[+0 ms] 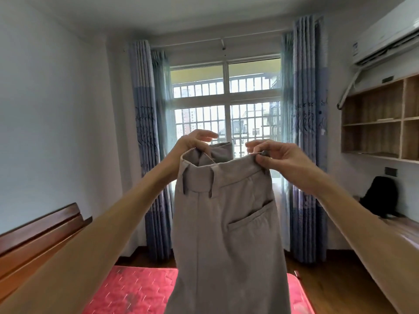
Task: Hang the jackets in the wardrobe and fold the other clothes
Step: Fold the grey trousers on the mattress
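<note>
While both hands, left hand (192,142) and right hand (275,155), are pinching the beige trousers' (226,223) waistband above the bed (136,288), folding is starting; next, halving them leg to leg.

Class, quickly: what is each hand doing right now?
Left hand: closed, holding the trousers at the waistband.
Right hand: closed, pinching the same waistband.

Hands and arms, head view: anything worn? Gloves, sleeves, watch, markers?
Nothing worn that shows. The left hand and right hand are bare, no gloves. The left forearm and right forearm are bare down to the frame edges, so no sleeve is in view. No watch, wristband or marker at either wrist.
</note>
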Motion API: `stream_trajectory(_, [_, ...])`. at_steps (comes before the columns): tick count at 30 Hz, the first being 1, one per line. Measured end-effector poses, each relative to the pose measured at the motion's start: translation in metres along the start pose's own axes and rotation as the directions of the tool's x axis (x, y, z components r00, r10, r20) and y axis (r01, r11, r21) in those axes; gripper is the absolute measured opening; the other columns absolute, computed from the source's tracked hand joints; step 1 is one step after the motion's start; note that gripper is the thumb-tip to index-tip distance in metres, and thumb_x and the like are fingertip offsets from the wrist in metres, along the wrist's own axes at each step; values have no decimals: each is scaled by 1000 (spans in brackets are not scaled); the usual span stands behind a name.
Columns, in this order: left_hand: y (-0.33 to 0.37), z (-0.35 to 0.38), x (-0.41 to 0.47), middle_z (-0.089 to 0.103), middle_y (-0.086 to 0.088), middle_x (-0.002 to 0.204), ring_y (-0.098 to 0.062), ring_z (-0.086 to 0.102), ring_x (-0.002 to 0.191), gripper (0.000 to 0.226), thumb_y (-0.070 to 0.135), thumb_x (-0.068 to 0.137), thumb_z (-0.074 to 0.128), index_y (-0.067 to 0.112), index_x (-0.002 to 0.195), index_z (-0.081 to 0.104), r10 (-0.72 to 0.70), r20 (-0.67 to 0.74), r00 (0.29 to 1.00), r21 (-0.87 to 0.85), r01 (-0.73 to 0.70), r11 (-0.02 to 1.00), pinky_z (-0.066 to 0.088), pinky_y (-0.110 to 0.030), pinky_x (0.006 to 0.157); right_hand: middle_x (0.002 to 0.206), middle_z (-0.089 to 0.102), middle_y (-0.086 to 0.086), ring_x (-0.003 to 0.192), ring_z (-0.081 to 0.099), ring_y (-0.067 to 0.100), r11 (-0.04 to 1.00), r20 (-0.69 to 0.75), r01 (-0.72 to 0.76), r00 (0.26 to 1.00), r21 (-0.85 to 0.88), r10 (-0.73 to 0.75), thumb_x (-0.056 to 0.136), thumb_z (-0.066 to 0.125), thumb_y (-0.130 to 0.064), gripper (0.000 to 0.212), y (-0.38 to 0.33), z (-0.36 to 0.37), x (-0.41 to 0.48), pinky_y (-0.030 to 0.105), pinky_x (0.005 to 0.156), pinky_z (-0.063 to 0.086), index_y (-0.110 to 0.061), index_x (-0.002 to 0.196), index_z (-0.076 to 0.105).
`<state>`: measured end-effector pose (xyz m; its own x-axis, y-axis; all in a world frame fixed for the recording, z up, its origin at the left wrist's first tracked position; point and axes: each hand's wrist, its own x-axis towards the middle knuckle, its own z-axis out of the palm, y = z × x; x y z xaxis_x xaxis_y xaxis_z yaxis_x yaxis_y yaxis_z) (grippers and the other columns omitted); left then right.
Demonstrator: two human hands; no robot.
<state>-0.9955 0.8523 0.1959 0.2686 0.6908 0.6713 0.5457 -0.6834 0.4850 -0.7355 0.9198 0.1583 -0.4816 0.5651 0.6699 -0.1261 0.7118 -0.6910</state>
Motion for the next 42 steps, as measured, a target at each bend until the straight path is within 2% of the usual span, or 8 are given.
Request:
stream_trajectory(7, [18, 21, 16, 50, -9, 133, -34, 47, 131, 12, 39, 63, 72, 51, 62, 73, 143, 115, 983, 83, -153, 985, 43, -54, 107, 88, 66, 7, 86, 61, 17, 997, 108, 39, 993, 60, -45, 78, 76, -22, 14, -12, 28, 7, 32, 82, 50, -13, 88, 75])
stream_trajectory(11, [28, 19, 13, 44, -1, 135, -23, 51, 120, 16, 42, 72, 73, 31, 82, 79, 5, 282, 959, 301, -94, 949, 43, -40, 103, 87, 74, 10, 85, 67, 16, 998, 25, 59, 998, -1, -59, 73, 80, -19, 7, -5, 28, 8, 39, 85, 56, -17, 80, 78])
stream_trajectory(17, [32, -2, 13, 27, 12, 159, -12, 30, 142, 29, 13, 95, 63, 21, 121, 70, -255, 623, 739, 681, -353, 642, 37, -33, 111, 86, 76, 7, 84, 69, 16, 978, 52, 104, 994, -181, -96, 83, 78, -14, 3, 1, 30, 2, 40, 86, 57, -17, 83, 79])
stream_trajectory(23, [44, -67, -17, 60, 6, 135, -17, 58, 121, 39, 12, 95, 48, 35, 119, 69, -635, 291, 716, 917, -19, 399, 49, -40, 102, 76, 74, 1, 73, 67, 10, 930, 33, 111, 994, -350, -106, 85, 75, -10, 4, -9, 24, -2, 34, 77, 56, -12, 83, 77])
stream_trajectory(27, [44, -44, -32, 64, 15, 121, -9, 58, 111, 67, 81, 72, 38, 38, 112, 70, -526, 315, 790, 629, 241, 739, 47, -39, 101, 77, 73, -6, 75, 68, 8, 918, -49, 83, 993, -388, -110, 84, 76, -10, 4, -13, 31, -1, 34, 80, 57, -13, 81, 75])
stream_trajectory(30, [34, -10, -41, 68, 14, 89, -6, 64, 84, 64, 89, 67, 47, 35, 92, 70, -333, 262, 906, 461, 185, 868, 53, -29, 76, 78, 72, -8, 76, 67, 5, 915, -108, 93, 983, -392, -146, 85, 75, -9, 12, -16, 35, 1, 26, 76, 54, -19, 79, 72])
stream_trajectory(34, [6, 10, -41, 61, -17, 64, -29, 55, 58, 82, 84, 61, 66, 2, 69, 66, -26, 86, 996, 441, -15, 897, 40, -35, 51, 78, 68, -10, 73, 63, 0, 883, -63, 106, 986, -457, -151, 90, 70, -14, 13, -21, 32, -5, 19, 70, 49, -22, 82, 66])
stream_trajectory(42, [30, 1, -3, 51, -8, 55, -15, 41, 50, 80, 82, 63, 62, 3, 53, 60, 264, 94, 960, 566, -270, 779, 39, -26, 49, 75, 61, -2, 64, 58, 11, 832, -44, 47, 995, -553, -86, 95, 63, -16, 13, -51, 1, -12, 20, 59, 50, -21, 87, 55])
